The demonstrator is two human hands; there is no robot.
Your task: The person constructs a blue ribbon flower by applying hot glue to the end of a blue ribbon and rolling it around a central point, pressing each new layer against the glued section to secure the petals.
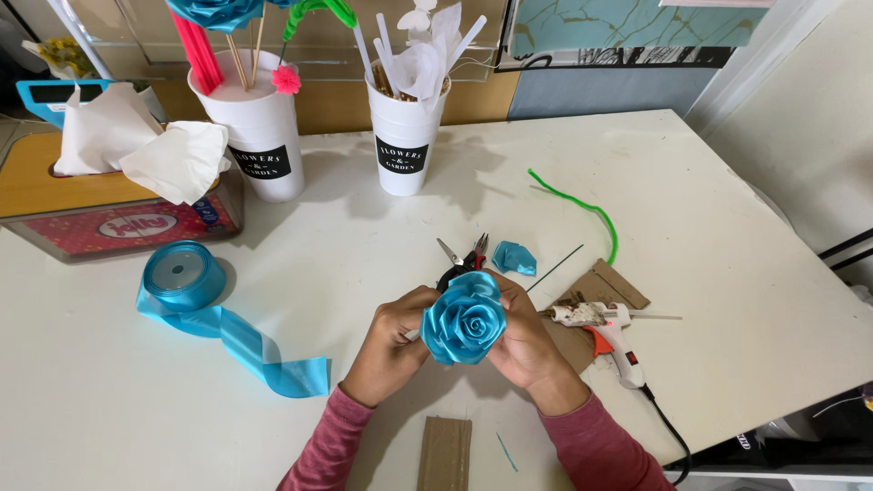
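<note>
A blue ribbon rose (464, 320) is held up between both of my hands above the white table (709, 209). My left hand (389, 350) grips its left side and underside. My right hand (527, 341) wraps around its right side. Just behind the rose lie scissors (462, 257) with dark handles, partly hidden by the flower. A small folded scrap of blue ribbon (515, 259) lies beside them.
A blue ribbon roll (182, 275) with a loose tail sits at the left. A glue gun (611, 336) rests on cardboard (607, 286) at the right, near a green pipe cleaner (591, 211). Two white buckets (259, 127) (402, 136) and a tissue box (109, 214) stand behind. A cardboard strip (446, 453) lies in front.
</note>
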